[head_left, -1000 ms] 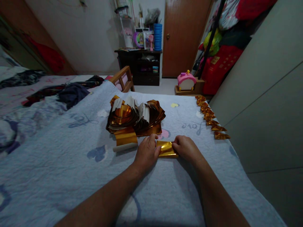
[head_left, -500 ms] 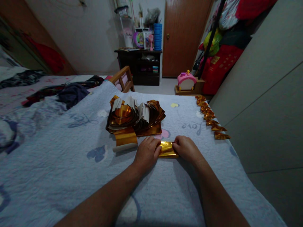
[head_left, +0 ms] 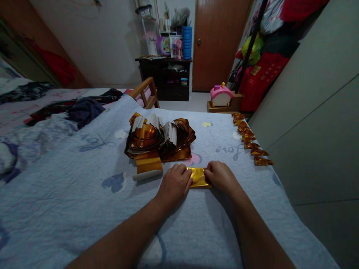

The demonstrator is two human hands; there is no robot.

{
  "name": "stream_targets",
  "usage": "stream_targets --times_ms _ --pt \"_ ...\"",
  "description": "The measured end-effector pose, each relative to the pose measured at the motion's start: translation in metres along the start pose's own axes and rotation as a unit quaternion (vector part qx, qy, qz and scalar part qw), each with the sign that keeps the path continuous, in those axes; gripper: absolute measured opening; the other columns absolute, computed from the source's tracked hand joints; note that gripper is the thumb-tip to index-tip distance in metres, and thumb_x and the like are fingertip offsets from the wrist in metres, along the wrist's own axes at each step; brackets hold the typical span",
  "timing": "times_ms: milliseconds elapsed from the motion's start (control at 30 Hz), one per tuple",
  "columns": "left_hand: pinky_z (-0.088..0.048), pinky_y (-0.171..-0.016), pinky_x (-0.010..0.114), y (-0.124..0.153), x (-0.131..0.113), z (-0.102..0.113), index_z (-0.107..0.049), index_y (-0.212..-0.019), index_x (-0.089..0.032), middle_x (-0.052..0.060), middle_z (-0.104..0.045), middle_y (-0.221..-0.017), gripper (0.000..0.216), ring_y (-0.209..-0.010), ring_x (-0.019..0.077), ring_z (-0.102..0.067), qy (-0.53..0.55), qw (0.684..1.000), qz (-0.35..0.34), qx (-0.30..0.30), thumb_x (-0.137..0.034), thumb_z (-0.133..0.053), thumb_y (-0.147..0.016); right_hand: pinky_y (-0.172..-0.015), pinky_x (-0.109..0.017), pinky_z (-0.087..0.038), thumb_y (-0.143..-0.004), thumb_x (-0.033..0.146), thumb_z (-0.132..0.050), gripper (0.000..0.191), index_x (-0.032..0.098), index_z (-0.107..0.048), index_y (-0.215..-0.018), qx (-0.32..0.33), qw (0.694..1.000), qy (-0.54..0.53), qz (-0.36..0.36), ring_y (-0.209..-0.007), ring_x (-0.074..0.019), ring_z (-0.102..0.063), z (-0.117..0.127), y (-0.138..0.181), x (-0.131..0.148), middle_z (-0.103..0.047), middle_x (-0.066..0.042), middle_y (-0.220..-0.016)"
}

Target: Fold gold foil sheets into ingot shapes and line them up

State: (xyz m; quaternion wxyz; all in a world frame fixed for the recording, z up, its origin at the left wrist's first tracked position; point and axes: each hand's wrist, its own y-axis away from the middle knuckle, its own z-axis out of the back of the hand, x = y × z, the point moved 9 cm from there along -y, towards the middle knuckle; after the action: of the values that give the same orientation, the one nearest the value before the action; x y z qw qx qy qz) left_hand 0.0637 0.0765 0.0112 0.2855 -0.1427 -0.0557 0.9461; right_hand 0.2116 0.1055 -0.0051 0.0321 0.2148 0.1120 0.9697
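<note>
A folded sheet of gold foil paper point(head_left: 199, 177) lies on the pale blue quilt point(head_left: 84, 194) in front of me. My left hand point(head_left: 175, 185) presses its left end with curled fingers, covering part of the sheet. My right hand point(head_left: 220, 175) pinches the sheet's right end, fingers closed on it. Just beyond my hands sits a heap of loose gold foil sheets point(head_left: 158, 138), some showing their white backs. A row of several folded gold paper pieces point(head_left: 249, 140) runs along the quilt's right edge.
Dark clothes point(head_left: 84, 108) lie on the bed at the left. A wooden chair point(head_left: 146, 93) stands past the bed's far edge. A grey cabinet wall point(head_left: 316, 112) rises close on the right. A dark shelf unit point(head_left: 168, 76), a door and a pink toy house point(head_left: 221, 95) stand behind.
My left hand has slid a little to the right over the gold sheet, so less of it shows between my hands. The right hand has stayed in place.
</note>
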Motion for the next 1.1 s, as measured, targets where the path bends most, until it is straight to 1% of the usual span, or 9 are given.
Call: stream_targets --times_ms 100,167,400,533,667,833,967,1100 --pt "-0.053 -0.084 0.042 0.002 -0.008 0.000 -0.067 -0.097 -0.017 0.008 -0.067 -0.099 0.007 -0.095 0.0261 -0.060 -0.002 0.999 -0.036 -0.005 -0.019 -0.060 -0.095 -0.066 -0.029 -0.035 -0.085 0.020 -0.056 0.019 0.017 -0.074 -0.081 0.000 1.000 0.001 0.001 -0.078 -0.0196 -0.065 -0.001 0.000 0.000 -0.075 -0.011 -0.084" --pt "-0.054 -0.083 0.041 0.004 -0.013 -0.001 -0.066 -0.095 -0.017 0.007 -0.069 -0.098 0.006 -0.095 0.0257 -0.061 -0.002 0.998 -0.056 -0.007 -0.017 -0.059 -0.096 -0.067 -0.029 -0.036 -0.086 0.020 -0.057 0.019 0.016 -0.074 -0.082 0.001 1.000 0.004 0.004 -0.078 -0.0196 -0.065 -0.002 -0.001 -0.001 -0.076 -0.011 -0.085" --pt "-0.057 -0.089 0.040 0.010 -0.022 -0.003 -0.064 -0.099 -0.016 0.009 -0.070 -0.105 0.009 -0.102 0.0249 -0.064 0.009 0.996 -0.090 -0.011 -0.013 -0.057 -0.096 -0.066 -0.028 -0.036 -0.085 0.020 -0.056 0.019 0.017 -0.074 -0.080 0.001 1.000 0.001 0.000 -0.079 -0.0197 -0.065 0.000 0.000 0.000 -0.076 -0.011 -0.085" --pt "-0.057 -0.091 0.040 0.010 -0.023 -0.001 -0.064 -0.098 -0.017 0.008 -0.069 -0.105 0.012 -0.103 0.0241 -0.065 0.017 0.995 -0.091 -0.020 -0.014 -0.052 -0.098 -0.064 -0.028 -0.035 -0.086 0.021 -0.056 0.020 0.017 -0.074 -0.080 0.007 1.000 0.000 -0.004 -0.076 -0.0191 -0.065 0.000 0.000 0.000 -0.076 -0.010 -0.083" --pt "-0.057 -0.093 0.040 0.009 -0.022 0.000 -0.064 -0.100 -0.017 0.009 -0.070 -0.107 0.014 -0.104 0.0238 -0.065 0.019 0.995 -0.091 -0.027 -0.015 -0.050 -0.099 -0.066 -0.028 -0.036 -0.086 0.021 -0.056 0.020 0.016 -0.074 -0.080 0.011 1.000 0.002 -0.004 -0.078 -0.0194 -0.066 -0.001 0.000 0.000 -0.077 -0.011 -0.084" --pt "-0.058 -0.092 0.040 0.008 -0.022 0.000 -0.065 -0.100 -0.015 0.010 -0.070 -0.107 0.015 -0.103 0.0241 -0.066 0.017 0.995 -0.092 -0.029 -0.015 -0.050 -0.100 -0.066 -0.028 -0.036 -0.087 0.022 -0.056 0.020 0.016 -0.074 -0.081 0.009 1.000 -0.001 -0.003 -0.078 -0.0200 -0.066 0.000 0.001 0.001 -0.077 -0.012 -0.085" --pt "-0.059 -0.090 0.040 0.007 -0.022 0.001 -0.065 -0.098 -0.016 0.010 -0.071 -0.105 0.018 -0.101 0.0233 -0.067 0.025 0.995 -0.088 -0.036 -0.016 -0.048 -0.101 -0.065 -0.028 -0.035 -0.087 0.021 -0.056 0.019 0.016 -0.074 -0.083 0.006 1.000 0.002 -0.008 -0.078 -0.0199 -0.066 0.001 0.001 0.001 -0.077 -0.011 -0.086" --pt "-0.058 -0.093 0.041 0.007 -0.021 0.003 -0.066 -0.101 -0.017 0.011 -0.071 -0.109 0.018 -0.107 0.0235 -0.067 0.034 0.995 -0.083 -0.044 -0.017 -0.047 -0.101 -0.065 -0.028 -0.035 -0.088 0.021 -0.055 0.020 0.016 -0.074 -0.084 -0.001 1.000 0.007 -0.006 -0.078 -0.0198 -0.065 0.002 0.001 0.001 -0.076 -0.011 -0.086"
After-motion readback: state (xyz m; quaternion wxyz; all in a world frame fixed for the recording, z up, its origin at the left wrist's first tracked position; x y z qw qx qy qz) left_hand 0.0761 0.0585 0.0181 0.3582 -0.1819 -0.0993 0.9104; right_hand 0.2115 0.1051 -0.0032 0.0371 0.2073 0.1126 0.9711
